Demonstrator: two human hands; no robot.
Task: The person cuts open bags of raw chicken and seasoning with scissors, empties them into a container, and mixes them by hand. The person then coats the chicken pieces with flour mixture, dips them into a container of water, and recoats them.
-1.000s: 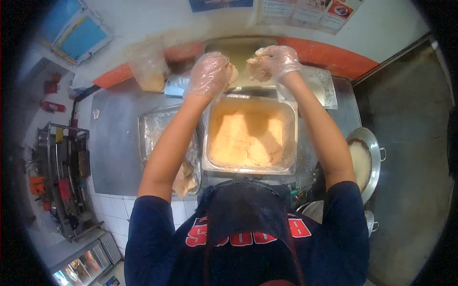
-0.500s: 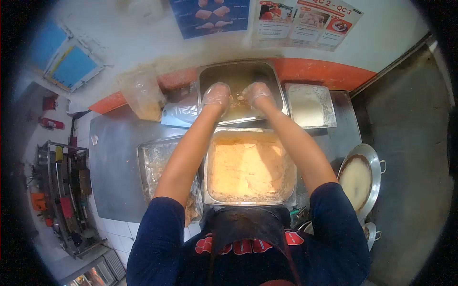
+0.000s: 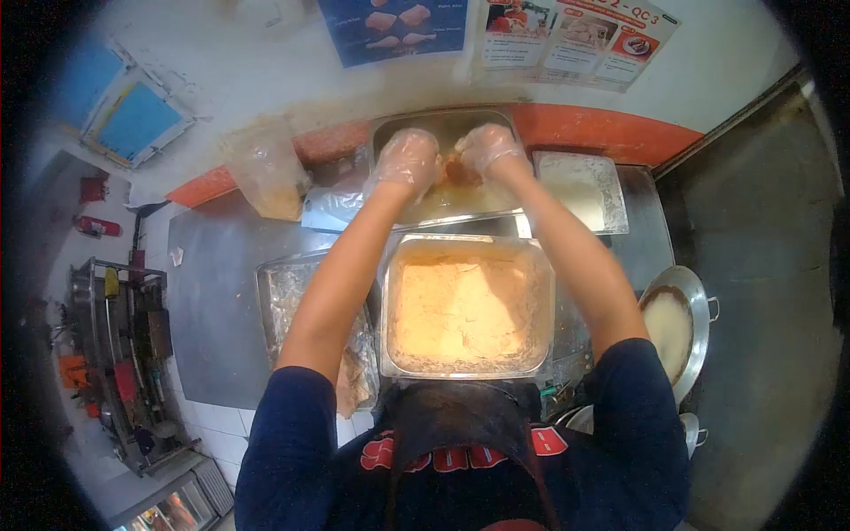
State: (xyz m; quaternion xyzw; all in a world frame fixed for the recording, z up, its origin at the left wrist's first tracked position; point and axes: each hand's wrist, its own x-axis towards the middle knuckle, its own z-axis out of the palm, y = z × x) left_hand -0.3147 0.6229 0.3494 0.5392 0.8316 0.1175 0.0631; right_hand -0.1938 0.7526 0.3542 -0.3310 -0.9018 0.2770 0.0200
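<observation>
Two hands in clear plastic gloves, left hand (image 3: 407,161) and right hand (image 3: 491,149), are positioned over the rear metal tray (image 3: 465,219), wrists side by side and backs upward. Fingers of both are curled inward and largely concealed by the hands themselves and by glove glare; cannot tell whether they are clamped on anything. Brownish material (image 3: 460,168) shows in the gap between the hands, within the outline of the rear tray; its exact form is too blurred to tell. Cloudy liquid (image 3: 452,200) is visible nearer the front rim. Directly in front of this tray, nearer the body, stands a deep rectangular pan (image 3: 465,372) holding pale yellow powder (image 3: 456,305), surface uneven, partly shaded. Left forearm crosses above a shallow tray (image 3: 290,276), which has pale pieces (image 3: 356,380) at its near end; right forearm passes along the pan's right side. Beside the rear tray: a flat white-dusted tray (image 3: 584,190) to the right, a blue-and-white packet (image 3: 329,211) and a translucent bag (image 3: 270,181) to the left. Far right: a round metal bowl (image 3: 697,341) with pale contents.
</observation>
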